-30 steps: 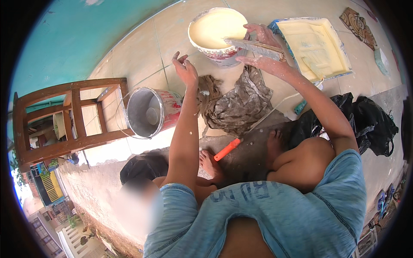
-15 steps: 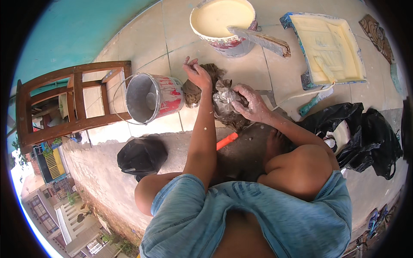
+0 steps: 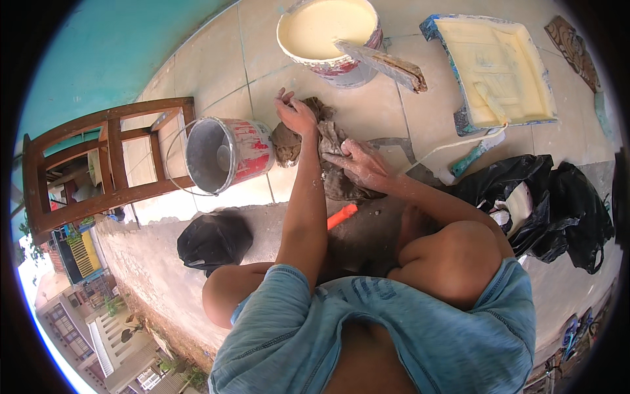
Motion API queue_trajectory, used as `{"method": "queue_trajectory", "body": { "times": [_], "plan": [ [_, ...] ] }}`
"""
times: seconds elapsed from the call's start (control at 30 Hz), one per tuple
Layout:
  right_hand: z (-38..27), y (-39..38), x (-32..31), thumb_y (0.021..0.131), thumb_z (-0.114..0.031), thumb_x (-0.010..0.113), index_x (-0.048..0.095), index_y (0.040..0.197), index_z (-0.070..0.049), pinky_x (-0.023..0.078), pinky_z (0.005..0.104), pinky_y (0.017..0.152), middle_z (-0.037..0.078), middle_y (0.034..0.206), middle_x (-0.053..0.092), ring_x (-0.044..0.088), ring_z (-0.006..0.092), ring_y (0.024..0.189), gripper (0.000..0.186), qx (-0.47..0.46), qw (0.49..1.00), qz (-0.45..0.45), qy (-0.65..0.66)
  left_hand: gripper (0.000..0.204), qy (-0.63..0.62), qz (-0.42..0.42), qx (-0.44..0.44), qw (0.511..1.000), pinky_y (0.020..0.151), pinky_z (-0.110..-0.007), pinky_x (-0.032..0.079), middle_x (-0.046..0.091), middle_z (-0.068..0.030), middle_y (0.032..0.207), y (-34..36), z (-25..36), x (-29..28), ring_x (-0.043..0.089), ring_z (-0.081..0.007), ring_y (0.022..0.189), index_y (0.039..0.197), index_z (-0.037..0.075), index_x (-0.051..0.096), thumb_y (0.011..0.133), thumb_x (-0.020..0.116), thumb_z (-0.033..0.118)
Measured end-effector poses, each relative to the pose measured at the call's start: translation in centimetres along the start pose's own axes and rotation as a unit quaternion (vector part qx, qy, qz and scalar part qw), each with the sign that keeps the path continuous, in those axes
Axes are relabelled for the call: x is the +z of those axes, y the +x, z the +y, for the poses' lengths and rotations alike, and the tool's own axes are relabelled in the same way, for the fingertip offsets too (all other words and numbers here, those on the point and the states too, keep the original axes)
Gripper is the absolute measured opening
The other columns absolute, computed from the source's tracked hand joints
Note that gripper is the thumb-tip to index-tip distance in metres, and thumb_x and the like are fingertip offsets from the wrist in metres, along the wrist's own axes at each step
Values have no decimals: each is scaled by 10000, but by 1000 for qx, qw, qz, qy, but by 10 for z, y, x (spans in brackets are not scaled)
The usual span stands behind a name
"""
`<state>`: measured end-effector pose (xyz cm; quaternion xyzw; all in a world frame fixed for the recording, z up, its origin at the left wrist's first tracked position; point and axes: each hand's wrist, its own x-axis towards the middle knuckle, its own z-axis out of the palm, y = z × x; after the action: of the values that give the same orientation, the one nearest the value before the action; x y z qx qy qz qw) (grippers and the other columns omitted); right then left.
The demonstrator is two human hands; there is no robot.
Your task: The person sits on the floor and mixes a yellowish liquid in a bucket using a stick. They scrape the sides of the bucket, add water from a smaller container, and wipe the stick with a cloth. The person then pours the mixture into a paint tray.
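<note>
My left hand [image 3: 295, 113] hovers over a crumpled dark brown rag [image 3: 289, 143], its fingers loosely curled apart with nothing in them. My right hand [image 3: 361, 164] is on the same bunched cloth, lower and to the right, with dirty, paint-flecked fingers gripping it. Above them stands a red and white bucket [image 3: 329, 69] full of pale cream paint, with a worn putty knife or flat stick [image 3: 390, 65] lying across its rim. An empty-looking bucket [image 3: 244, 151] lies tilted left of the rag. An orange handle [image 3: 341, 215] rests on the ground below.
A paint tray [image 3: 518, 79] with a roller is at upper right, beside a turquoise-handled tool [image 3: 469, 161]. Black plastic bags [image 3: 571, 210] lie right; another black bundle [image 3: 213, 240] lies left. A wooden chair [image 3: 115, 167] is at left. A patterned piece [image 3: 571, 49] lies far right.
My right hand has let go of the flat stick, now resting across the paint bucket, and has come down onto the rag, shifting slightly over it. My left hand moved slightly right, then back.
</note>
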<state>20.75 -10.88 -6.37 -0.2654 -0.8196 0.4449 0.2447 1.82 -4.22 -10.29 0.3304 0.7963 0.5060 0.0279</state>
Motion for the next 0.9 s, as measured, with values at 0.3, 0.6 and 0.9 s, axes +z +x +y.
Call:
{"method": "queue_trajectory", "body": {
  "times": [0.3, 0.6, 0.9],
  "plan": [
    [-28, -5, -12, 680, -100, 633, 577, 1176, -191, 374, 347, 773, 39, 821, 440, 479, 208, 789, 507, -111, 985, 31, -126, 370, -8, -5, 47, 999, 793, -354, 399, 581, -143, 951, 5, 1, -1, 525, -243, 864, 1129, 11, 495, 768, 416, 30],
    [-57, -10, -15, 801, -385, 562, 363, 1320, -59, 251, 414, 1015, 144, 1311, 349, 331, 308, 1213, 644, -179, 982, -18, -50, 351, 10, -37, 102, 994, 859, -394, 352, 562, -119, 990, 8, 9, 5, 467, -274, 966, 1103, 13, 504, 760, 429, 20],
    [-30, -5, 0, 894, -371, 442, 275, 1361, -32, 171, 435, 1087, 182, 1408, 244, 240, 272, 1313, 601, -248, 968, 14, -18, 356, -322, -52, -272, 906, 862, -356, 409, 444, -138, 1186, 27, 27, -8, 455, -221, 1049, 1225, 68, 394, 874, 403, 123]
  ]
}}
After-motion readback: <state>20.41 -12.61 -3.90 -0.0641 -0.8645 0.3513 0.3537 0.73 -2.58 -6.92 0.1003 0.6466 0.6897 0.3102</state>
